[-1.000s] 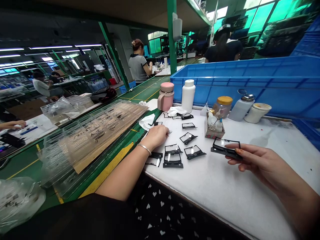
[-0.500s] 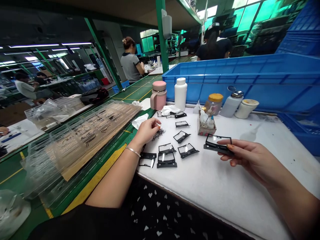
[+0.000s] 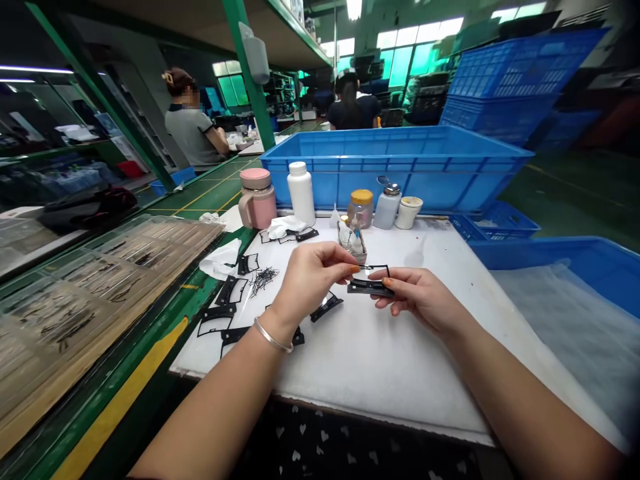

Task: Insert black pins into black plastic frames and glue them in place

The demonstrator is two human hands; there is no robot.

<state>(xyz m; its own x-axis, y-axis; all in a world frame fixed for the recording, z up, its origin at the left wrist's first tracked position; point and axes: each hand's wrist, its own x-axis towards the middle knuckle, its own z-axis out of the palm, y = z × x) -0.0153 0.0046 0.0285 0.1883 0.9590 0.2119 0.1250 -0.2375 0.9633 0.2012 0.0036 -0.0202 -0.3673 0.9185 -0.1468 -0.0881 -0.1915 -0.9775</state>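
My right hand [image 3: 420, 297] grips a small black plastic frame [image 3: 369, 287] by its right end, thumb on top. My left hand [image 3: 320, 277] is closed in a pinch at the frame's upper left corner. A thin dark piece [image 3: 367, 267] shows at its fingertips; whether it is separate from the frame's edge is hard to see. Left of this hand lies a loose pile of thin black strips [image 3: 263, 281]. More black frames lie around the pile, such as one frame [image 3: 233, 291] beside it and another frame [image 3: 326, 307] partly behind my left wrist.
A pink mug [image 3: 259, 203], a white bottle [image 3: 301, 193], a yellow-lidded jar [image 3: 361, 208], a pump bottle [image 3: 388, 207] and a small box [image 3: 356, 250] stand at the back. Behind them is a large blue crate [image 3: 400, 175]. A compartment tray [image 3: 100, 293] lies left. Two co-workers sit farther off.
My left hand has left the strip pile and moved right to the black frame. My right hand still holds the frame, now nearer the middle. The view has turned right.
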